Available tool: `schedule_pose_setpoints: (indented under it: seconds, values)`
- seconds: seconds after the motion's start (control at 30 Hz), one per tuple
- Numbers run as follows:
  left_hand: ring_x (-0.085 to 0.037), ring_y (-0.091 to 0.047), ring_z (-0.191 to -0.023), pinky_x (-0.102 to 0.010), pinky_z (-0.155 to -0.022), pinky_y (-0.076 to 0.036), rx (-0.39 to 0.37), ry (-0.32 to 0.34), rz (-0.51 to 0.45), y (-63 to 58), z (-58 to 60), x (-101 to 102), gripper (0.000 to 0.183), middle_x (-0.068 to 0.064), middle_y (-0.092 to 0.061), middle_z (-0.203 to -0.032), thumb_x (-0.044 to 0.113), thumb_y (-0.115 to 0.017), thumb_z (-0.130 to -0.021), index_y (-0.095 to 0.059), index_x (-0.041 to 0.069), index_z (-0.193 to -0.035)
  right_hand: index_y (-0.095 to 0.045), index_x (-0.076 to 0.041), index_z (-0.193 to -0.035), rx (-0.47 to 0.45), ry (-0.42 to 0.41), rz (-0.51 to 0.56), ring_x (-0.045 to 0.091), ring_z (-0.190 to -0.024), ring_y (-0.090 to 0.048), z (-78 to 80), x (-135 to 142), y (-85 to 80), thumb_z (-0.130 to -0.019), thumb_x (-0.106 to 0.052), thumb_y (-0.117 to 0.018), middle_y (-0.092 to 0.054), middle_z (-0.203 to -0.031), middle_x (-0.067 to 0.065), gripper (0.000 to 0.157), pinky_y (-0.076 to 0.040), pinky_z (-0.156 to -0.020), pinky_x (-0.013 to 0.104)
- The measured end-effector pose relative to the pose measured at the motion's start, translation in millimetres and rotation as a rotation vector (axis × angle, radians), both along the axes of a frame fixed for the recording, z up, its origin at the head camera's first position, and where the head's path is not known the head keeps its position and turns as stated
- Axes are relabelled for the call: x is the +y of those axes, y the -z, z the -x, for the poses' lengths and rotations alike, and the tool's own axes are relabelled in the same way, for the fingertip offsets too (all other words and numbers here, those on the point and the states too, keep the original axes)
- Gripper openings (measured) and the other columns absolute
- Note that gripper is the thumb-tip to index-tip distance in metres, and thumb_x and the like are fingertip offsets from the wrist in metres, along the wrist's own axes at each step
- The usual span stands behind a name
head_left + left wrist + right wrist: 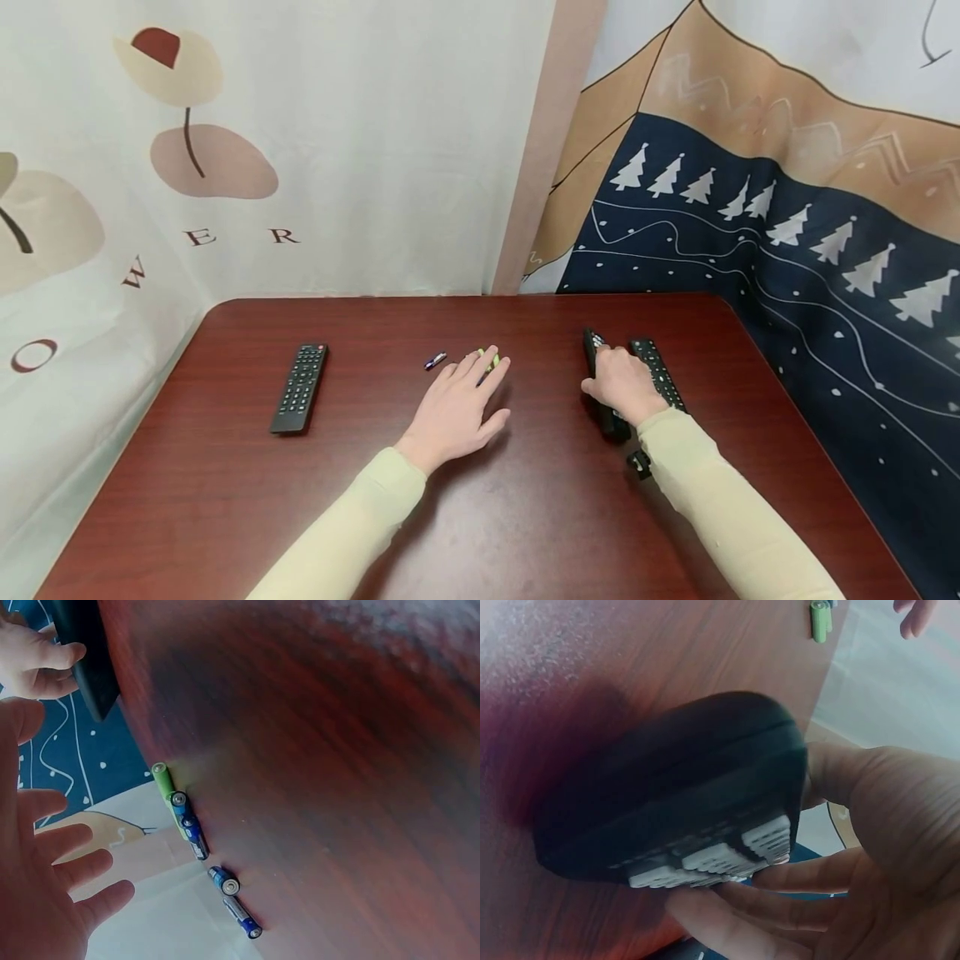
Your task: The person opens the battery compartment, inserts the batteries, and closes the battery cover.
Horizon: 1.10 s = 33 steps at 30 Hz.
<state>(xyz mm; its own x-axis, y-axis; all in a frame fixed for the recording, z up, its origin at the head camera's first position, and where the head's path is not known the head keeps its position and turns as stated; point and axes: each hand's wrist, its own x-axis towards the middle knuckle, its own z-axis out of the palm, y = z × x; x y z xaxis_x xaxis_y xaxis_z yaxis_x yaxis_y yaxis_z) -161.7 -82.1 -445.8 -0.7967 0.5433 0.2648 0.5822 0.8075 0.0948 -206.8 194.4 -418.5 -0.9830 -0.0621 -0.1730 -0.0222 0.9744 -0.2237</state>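
Right hand [624,385] gripping black remote [612,423], long axis near-to-far, far end angled leftward, left hand [454,410] spread.

Your left sleeve [348,521] and right sleeve [738,517]: pale yellow, long, plain cloth. Each cuff [403,472] fits close; your hands [453,408] are bare.

The left hand [454,407] partly hid the batteries [196,841] behind its fingers; the right hand [621,383] covered some of its remote [667,787].
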Motion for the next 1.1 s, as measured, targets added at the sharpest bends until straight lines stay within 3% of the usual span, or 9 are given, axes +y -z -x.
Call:
schedule_pose_setpoints:
  seconds: [0.33, 0.6, 0.8, 1.1]
  values:
    - [-0.032, -0.048, -0.141, -0.048, -0.111, -0.043, 0.039, -0.003, -0.013, -1.3, 2.2, 3, 0.068, -0.012, -0.045, -0.16, 0.042, -0.064, -0.098, -0.046, 0.012, -0.156, -0.055, 0.015, -0.123, -0.069, 0.046, 0.075, 0.032, -0.074, -0.063, 4.2, 12, -7.2, -0.09, -0.02, -0.072, -0.063, -0.099, 0.027, 0.051, -0.056, -0.058, 0.037]
    - [-0.032, -0.049, -0.139, -0.049, -0.112, -0.042, -0.016, -0.024, -0.03, -6.3, 6.0, 3, 0.067, -0.013, -0.047, -0.157, 0.04, -0.065, -0.099, -0.046, 0.01, -0.155, -0.054, 0.014, -0.129, -0.096, 0.027, 0.185, 0.03, -0.079, -0.066, 8.1, 24, -11.2, -0.093, -0.018, -0.068, -0.064, -0.102, 0.026, 0.05, -0.06, -0.066, 0.038]
    - [-0.033, -0.051, -0.136, -0.049, -0.11, -0.044, -0.02, -0.026, -0.027, -5.2, 9.6, 4, 0.066, -0.014, -0.049, -0.154, 0.039, -0.066, -0.098, -0.047, 0.008, -0.153, -0.055, 0.011, -0.129, -0.093, 0.04, 0.331, 0.026, -0.081, -0.07, 9.5, 29, -7.2, -0.094, -0.017, -0.064, -0.066, -0.111, 0.027, 0.046, -0.059, -0.069, 0.035]
    - [-0.033, -0.052, -0.136, -0.047, -0.109, -0.045, -0.017, 0.002, -0.057, -6.1, 9.7, 8, 0.064, -0.016, -0.052, -0.152, 0.036, -0.065, -0.098, -0.049, 0.004, -0.151, -0.052, 0.009, -0.134, -0.109, 0.118, 0.657, 0.026, -0.081, -0.071, 6.6, 28, -0.8, -0.094, -0.011, -0.059, -0.063, -0.116, 0.028, 0.046, -0.063, -0.064, 0.038]
